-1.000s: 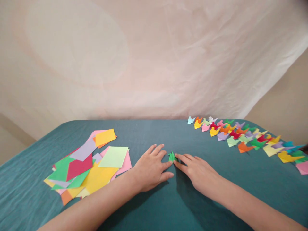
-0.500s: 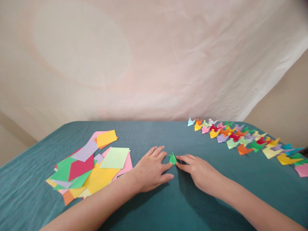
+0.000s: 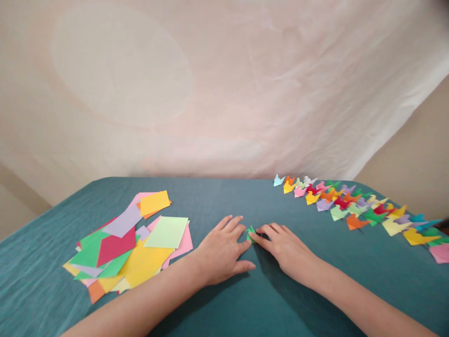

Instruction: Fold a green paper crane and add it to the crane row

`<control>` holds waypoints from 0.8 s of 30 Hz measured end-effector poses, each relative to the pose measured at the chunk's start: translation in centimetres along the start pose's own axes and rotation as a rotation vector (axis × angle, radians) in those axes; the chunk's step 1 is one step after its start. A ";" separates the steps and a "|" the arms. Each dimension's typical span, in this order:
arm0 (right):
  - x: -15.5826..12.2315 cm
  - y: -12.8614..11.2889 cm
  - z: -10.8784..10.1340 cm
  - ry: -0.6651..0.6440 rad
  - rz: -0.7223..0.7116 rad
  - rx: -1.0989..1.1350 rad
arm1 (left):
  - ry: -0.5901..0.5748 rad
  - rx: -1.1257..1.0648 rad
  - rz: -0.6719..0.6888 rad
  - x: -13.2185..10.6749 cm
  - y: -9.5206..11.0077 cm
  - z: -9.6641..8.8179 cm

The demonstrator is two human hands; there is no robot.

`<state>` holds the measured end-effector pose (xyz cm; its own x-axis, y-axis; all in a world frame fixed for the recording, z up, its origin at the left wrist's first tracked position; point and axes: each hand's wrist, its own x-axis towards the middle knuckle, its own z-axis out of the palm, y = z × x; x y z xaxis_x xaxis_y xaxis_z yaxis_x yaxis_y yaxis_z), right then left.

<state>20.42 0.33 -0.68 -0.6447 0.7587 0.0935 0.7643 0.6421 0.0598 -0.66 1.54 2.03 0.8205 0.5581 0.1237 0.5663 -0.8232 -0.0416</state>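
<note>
A small green origami bird (image 3: 250, 233) sits on the cloth-covered table between my two hands. My right hand (image 3: 286, 245) pinches its right side with thumb and forefinger, which cover part of it. On the other side, my left hand (image 3: 224, 250) lies with fingers spread, a fingertip at or close against the bird's left edge. Whether that fingertip presses on the paper I cannot tell.
Loose coloured paper squares, among them a pale green sheet (image 3: 166, 232) and a yellow one (image 3: 149, 262), lie overlapping at the left. Folded paper birds stand in rows at the right, including an orange bird (image 3: 356, 222). A pale cloth (image 3: 224, 93) hangs behind the table (image 3: 217, 196).
My right hand has shifted slightly left, its fingers now further over the green bird. My left hand stays nearly in place. The whole view has moved a little.
</note>
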 end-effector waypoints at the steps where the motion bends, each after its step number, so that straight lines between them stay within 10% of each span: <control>1: 0.1 0.1 0.0 0.001 0.005 -0.011 | -0.003 -0.004 0.001 0.0 0.0 0.0; 24: -1.1 0.5 -0.3 0.021 -0.007 0.121 | 0.031 0.041 0.013 0.1 0.1 0.3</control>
<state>21.57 -0.21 -0.48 -0.6485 0.7525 0.1145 0.7516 0.6569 -0.0601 -0.51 1.59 1.72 0.8253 0.5434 0.1537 0.5589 -0.8250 -0.0837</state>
